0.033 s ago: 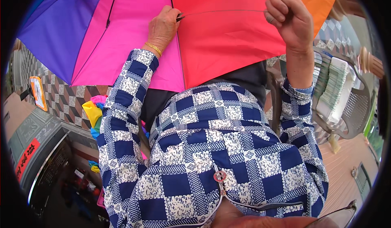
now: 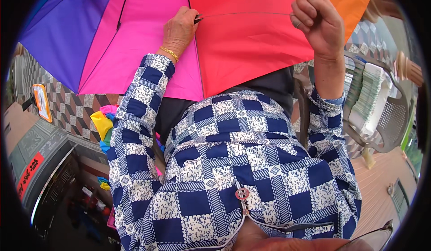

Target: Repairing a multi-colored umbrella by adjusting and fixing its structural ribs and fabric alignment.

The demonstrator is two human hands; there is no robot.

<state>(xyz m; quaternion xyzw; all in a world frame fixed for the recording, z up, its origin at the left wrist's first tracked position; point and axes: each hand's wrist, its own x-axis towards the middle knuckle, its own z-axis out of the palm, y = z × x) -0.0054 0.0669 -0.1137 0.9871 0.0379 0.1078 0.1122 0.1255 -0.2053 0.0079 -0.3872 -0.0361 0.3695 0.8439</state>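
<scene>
An open umbrella (image 2: pixel 247 49) with purple, pink, red and orange panels spreads over my lap, dark ribs crossing it. At the seam between pink and red, my left hand (image 2: pixel 178 32) is closed in a pinch on an umbrella rib, a short dark end showing at the fingertips. From there a thin thread (image 2: pixel 251 13) runs right across the red panel, nearly straight. My right hand (image 2: pixel 318 20), raised above the red and orange panels, is closed with the thread passing into its curled fingers. Whether a needle sits between its thumb and forefinger is too small to tell.
On the right, a grey plastic chair (image 2: pixel 389 123) carries a stack of pale bundled pieces (image 2: pixel 369 99). Bright folded cloth (image 2: pixel 102 125) lies beside my left arm. An orange-framed board (image 2: pixel 42 102) stands on the patterned tile floor (image 2: pixel 74 114) at left.
My right hand has shifted very slightly down and to the left, and the thread sags a touch lower. My left hand and the umbrella look the same.
</scene>
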